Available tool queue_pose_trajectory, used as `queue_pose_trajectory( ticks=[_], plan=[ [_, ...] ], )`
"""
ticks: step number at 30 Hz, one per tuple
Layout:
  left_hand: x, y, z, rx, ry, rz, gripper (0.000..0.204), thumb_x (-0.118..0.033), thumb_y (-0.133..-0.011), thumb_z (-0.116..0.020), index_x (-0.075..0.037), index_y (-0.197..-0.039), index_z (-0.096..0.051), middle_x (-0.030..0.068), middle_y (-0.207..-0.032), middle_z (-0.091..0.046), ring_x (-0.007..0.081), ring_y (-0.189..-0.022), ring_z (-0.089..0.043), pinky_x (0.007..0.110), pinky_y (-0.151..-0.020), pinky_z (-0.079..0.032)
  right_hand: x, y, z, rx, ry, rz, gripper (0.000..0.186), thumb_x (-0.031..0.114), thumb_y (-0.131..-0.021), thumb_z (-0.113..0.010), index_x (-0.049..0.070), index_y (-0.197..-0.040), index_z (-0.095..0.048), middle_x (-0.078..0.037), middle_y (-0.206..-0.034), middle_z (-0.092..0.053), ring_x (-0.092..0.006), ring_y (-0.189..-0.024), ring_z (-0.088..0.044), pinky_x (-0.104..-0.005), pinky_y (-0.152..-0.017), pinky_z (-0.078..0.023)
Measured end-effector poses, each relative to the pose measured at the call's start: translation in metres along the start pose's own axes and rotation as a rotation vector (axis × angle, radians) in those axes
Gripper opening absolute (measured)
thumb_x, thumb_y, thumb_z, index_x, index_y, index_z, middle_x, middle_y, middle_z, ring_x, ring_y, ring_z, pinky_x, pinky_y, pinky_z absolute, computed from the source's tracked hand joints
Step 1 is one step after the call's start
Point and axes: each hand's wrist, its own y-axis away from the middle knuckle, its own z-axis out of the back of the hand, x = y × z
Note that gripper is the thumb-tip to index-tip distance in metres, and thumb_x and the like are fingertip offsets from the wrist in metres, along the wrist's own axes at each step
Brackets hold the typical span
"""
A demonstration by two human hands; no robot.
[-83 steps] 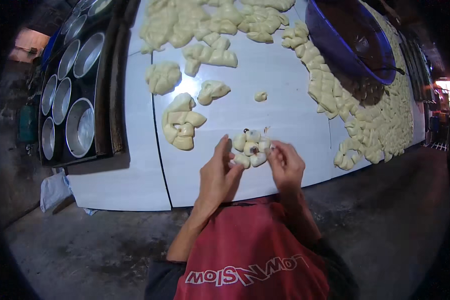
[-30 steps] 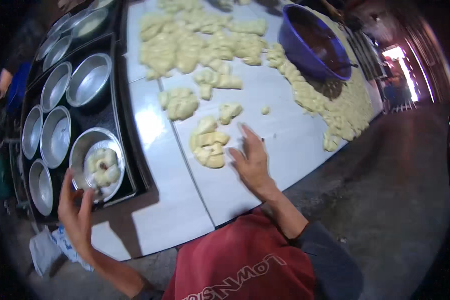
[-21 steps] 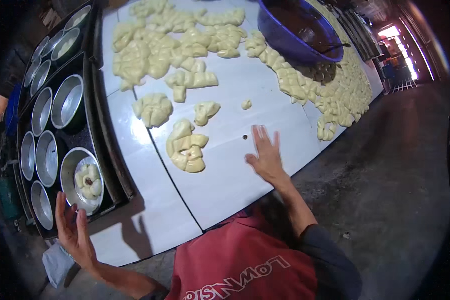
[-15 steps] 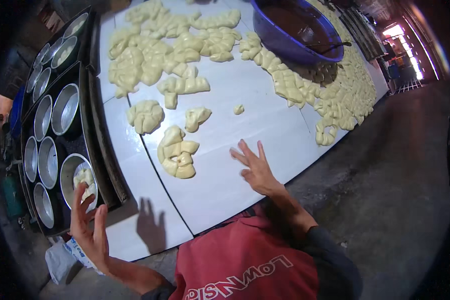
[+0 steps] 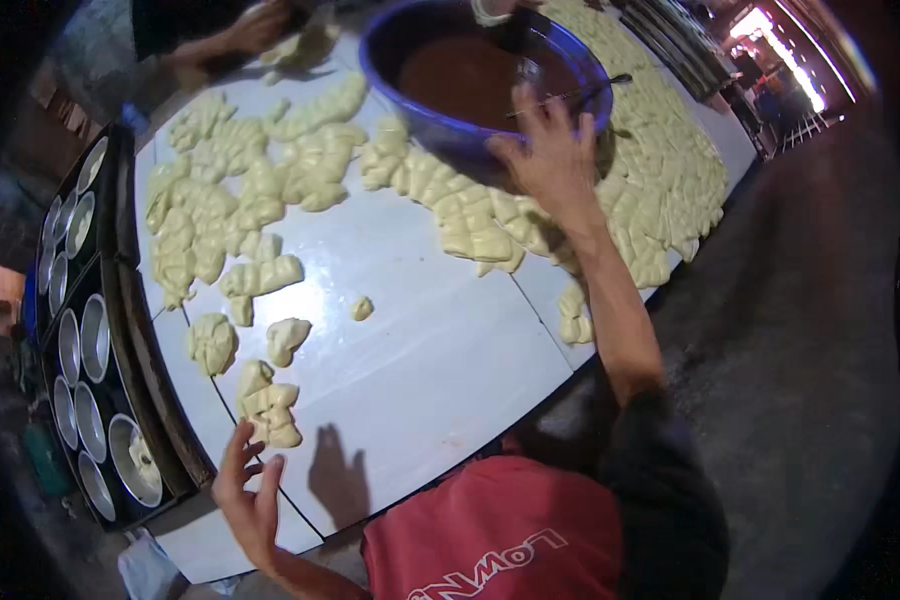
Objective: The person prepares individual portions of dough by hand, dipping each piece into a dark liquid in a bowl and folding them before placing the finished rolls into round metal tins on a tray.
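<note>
My left hand (image 5: pixel 250 480) is open, fingers curved and holding nothing, beside a small cluster of pale dough pieces (image 5: pixel 270 405) near the table's front left. My right hand (image 5: pixel 550 160) reaches forward with fingers apart over the near rim of a large purple basin (image 5: pixel 390 90) of brown liquid (image 5: pixel 440 75); a spoon-like handle (image 5: pixel 600 85) lies across the basin. On the left, one round metal pan (image 5: pixel 122 465) holds a dough cluster (image 5: pixel 142 455). Small loose lumps of dough (image 5: pixel 361 308) sit on the white table (image 5: pixel 400 340).
Black trays (image 5: pixel 120 315) of several metal pans line the left. Broad sheets of cut dough (image 5: pixel 670 180) cover the right and back (image 5: pixel 300 170). A co-worker's hand (image 5: pixel 255 30) is at the back left, another hand (image 5: pixel 505 10) at the basin's far rim. A doorway shows top right.
The dough cluster left my hands for a pan. My right hand has reached up to the basin, my left moved off the pans rightward. The view has shifted; co-worker hands now show.
</note>
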Motion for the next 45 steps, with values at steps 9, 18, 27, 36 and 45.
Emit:
queue_pose_trajectory(
  ticks=[9,18,27,36,45],
  plan=[
    [-0.078,-0.055,-0.179,0.631,0.131,-0.063,0.054,-0.019,-0.086,-0.075,-0.001,-0.133,-0.056,0.0163,-0.125,-0.064,0.0255,-0.107,-0.066,0.036,-0.08,-0.058,-0.042,0.126,0.067,0.148,-0.621,-0.572,0.046,0.038,-0.098,-0.058,0.004,-0.129,-0.057,-0.015,-0.097,-0.07,-0.028,-0.094,-0.067,-0.0402,-0.09,-0.049],
    [-0.136,-0.037,-0.384,0.558,0.118,-0.501,0.065,-0.028,-0.087,-0.074,-0.002,-0.139,-0.045,0.0217,-0.127,-0.055,0.0357,-0.108,-0.06,0.041,-0.092,-0.05,-0.078,0.234,0.048,0.221,-0.325,-1.046,0.042,0.032,-0.089,-0.068,-0.003,-0.112,-0.063,-0.021,-0.111,-0.063,-0.0381,-0.101,-0.062,-0.045,-0.087,-0.05],
    [-0.14,-0.052,-0.413,0.708,0.215,-0.257,0.037,-0.008,-0.077,-0.069,0.0,-0.109,-0.053,0.0176,-0.089,-0.063,0.0338,-0.082,-0.064,0.041,-0.078,-0.052,-0.043,0.223,0.032,-0.088,-1.018,-1.268,0.02,0.018,-0.083,-0.07,0.006,-0.083,-0.053,0.002,-0.069,-0.051,-0.0122,-0.057,-0.053,-0.0276,-0.047,-0.041],
    [-0.11,-0.061,-0.192,0.976,0.689,0.056,0.032,0.001,-0.079,-0.072,-0.005,-0.106,-0.055,0.003,-0.101,-0.06,0.0103,-0.095,-0.057,0.027,-0.079,-0.049,0.092,0.173,0.106,0.202,-2.035,-1.376,0.028,0.023,-0.089,-0.063,0.009,-0.11,-0.05,-0.001,-0.091,-0.058,-0.0109,-0.079,-0.062,-0.023,-0.051,-0.049],
    [0.02,-0.091,-0.085,0.312,-0.047,-0.085,0.041,-0.005,-0.083,-0.071,-0.002,-0.122,-0.06,0.0125,-0.121,-0.061,0.023,-0.097,-0.063,0.032,-0.083,-0.053,0.178,0.156,0.023,1.019,-1.174,-0.573,0.042,0.023,-0.094,-0.065,0.006,-0.131,-0.057,-0.012,-0.115,-0.062,-0.0129,-0.083,-0.067,-0.0267,-0.059,-0.054]
  ],
)
